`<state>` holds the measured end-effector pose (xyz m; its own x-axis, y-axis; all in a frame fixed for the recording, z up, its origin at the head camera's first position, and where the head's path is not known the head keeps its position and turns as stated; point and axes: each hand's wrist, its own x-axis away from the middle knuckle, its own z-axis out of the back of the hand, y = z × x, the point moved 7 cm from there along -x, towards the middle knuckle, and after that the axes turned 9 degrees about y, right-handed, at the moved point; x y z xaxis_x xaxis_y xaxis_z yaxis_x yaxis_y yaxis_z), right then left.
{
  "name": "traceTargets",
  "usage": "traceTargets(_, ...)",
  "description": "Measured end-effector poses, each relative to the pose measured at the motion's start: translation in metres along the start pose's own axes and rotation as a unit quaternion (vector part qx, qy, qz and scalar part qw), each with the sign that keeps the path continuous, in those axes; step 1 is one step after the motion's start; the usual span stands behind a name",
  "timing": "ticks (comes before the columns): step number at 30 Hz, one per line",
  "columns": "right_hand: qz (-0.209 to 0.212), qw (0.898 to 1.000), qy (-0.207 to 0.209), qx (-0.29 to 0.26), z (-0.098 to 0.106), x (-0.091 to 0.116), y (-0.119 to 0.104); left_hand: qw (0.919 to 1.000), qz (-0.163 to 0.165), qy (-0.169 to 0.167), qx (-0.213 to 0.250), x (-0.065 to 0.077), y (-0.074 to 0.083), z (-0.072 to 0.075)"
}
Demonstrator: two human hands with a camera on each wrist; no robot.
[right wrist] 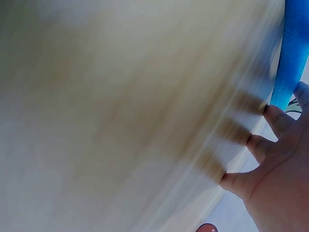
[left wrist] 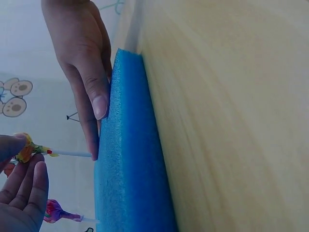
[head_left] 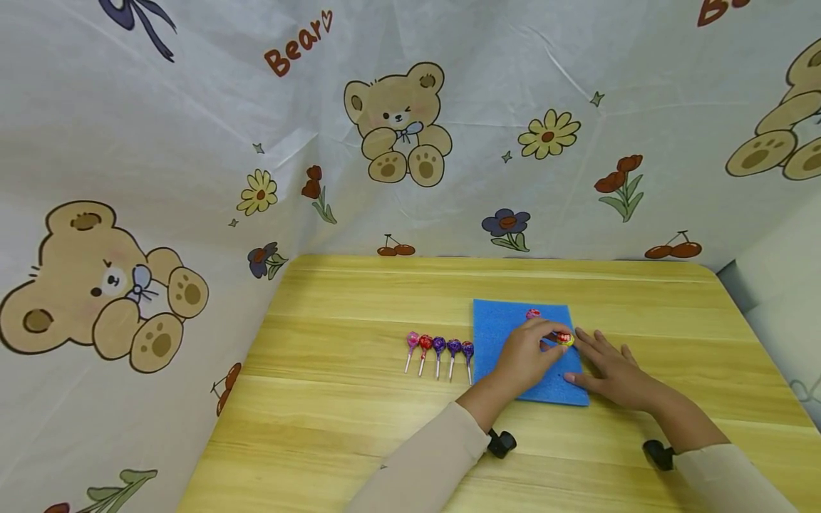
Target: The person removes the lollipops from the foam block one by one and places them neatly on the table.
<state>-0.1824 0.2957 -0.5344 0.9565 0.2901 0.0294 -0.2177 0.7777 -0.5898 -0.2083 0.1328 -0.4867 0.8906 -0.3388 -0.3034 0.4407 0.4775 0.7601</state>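
Observation:
In the head view my left hand [head_left: 527, 350] pinches a yellow-and-red lollipop [head_left: 565, 339] by its wrapped head, over the right part of a blue foam sheet [head_left: 494, 335]. The left wrist view shows its white stick [left wrist: 72, 153] pointing at the foam's top face; whether the tip has entered the foam I cannot tell. A pink-and-purple lollipop [left wrist: 60, 212] stands in the foam close by. My right hand [head_left: 618, 377] lies along the foam's right edge, fingers spread and nearly straight, some fingertips on the table.
Left of the foam, several lollipops [head_left: 439, 345] with pink, red and purple wrappers lie in a row on the wooden table [head_left: 333, 427]. A white cloth [head_left: 474, 192] printed with bears hangs behind the table and along its left side.

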Motion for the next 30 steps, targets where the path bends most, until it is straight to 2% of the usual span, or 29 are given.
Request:
traceTargets(9, 0.004, 1.000, 0.003, 0.002, 0.001, -0.001, -0.001, 0.9994, 0.003, -0.003, 0.033, 0.003, 0.004, 0.007)
traceTargets(18, 0.006, 1.000, 0.002, 0.003, 0.000, -0.001, 0.000, 0.9972, 0.000, 0.005, 0.074, 0.010, 0.000, 0.018)
traceTargets(24, 0.004, 1.000, 0.002, 0.004, -0.001, -0.001, -0.001, 0.9939, 0.000, 0.019, 0.109, 0.019, -0.001, 0.033)
traceTargets(30, 0.002, 1.000, 0.003, 0.008, -0.002, -0.001, 0.001, 0.9905, 0.026, 0.031, 0.131, 0.030, -0.012, 0.052)
